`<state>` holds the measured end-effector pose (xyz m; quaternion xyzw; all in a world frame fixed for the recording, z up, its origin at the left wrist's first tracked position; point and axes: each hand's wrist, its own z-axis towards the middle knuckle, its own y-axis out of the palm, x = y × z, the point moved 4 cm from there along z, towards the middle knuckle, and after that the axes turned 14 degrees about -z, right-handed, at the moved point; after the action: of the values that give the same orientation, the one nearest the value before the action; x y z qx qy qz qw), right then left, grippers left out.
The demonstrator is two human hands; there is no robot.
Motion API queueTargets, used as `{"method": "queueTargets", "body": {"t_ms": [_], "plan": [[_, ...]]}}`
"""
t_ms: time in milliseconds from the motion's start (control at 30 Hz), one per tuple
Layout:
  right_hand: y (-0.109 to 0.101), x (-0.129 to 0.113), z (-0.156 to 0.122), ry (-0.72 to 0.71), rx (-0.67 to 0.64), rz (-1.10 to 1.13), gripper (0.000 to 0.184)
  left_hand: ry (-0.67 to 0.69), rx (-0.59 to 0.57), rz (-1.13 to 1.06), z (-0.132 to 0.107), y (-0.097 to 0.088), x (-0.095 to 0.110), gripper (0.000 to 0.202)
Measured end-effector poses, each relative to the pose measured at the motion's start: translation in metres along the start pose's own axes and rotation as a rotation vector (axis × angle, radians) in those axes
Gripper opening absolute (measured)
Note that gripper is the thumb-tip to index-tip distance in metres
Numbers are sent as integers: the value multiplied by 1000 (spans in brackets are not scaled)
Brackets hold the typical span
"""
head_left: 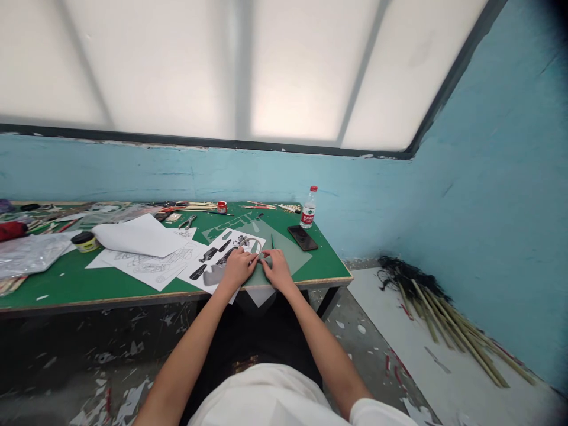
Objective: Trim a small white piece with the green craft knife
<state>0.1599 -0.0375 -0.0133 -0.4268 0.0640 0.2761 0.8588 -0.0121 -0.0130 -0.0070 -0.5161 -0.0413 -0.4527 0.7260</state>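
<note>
Both my hands rest on the green table [66, 284] near its front edge. My left hand [238, 266] lies with curled fingers on a printed sheet [222, 257] that shows black and grey shapes. My right hand [276, 266] is closed right beside it, fingertips pinched around a small thin tool or piece too small to name. A translucent cutting mat [288, 251] lies under the sheet. A green pencil [272, 239] lies just beyond my fingers.
A black phone [302, 237] and a water bottle [308, 208] stand at the back right. Loose white papers [142, 236], a small yellow-and-black jar [85, 241], a red jar [222, 206], pliers [187, 222] and sticks clutter the left and back. Bamboo sticks [457, 334] lie on the floor at right.
</note>
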Motion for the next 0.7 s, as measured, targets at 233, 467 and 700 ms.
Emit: {"method": "queueTargets", "body": {"t_ms": [233, 467, 700], "plan": [[4, 3, -1, 12, -14, -8, 27, 45, -1, 4, 0, -2, 3, 31], [7, 7, -1, 32, -15, -25, 24, 40, -60, -23, 1, 1, 3, 32], [8, 12, -1, 59, -3, -24, 26, 18, -83, -49, 2, -2, 3, 31]]}}
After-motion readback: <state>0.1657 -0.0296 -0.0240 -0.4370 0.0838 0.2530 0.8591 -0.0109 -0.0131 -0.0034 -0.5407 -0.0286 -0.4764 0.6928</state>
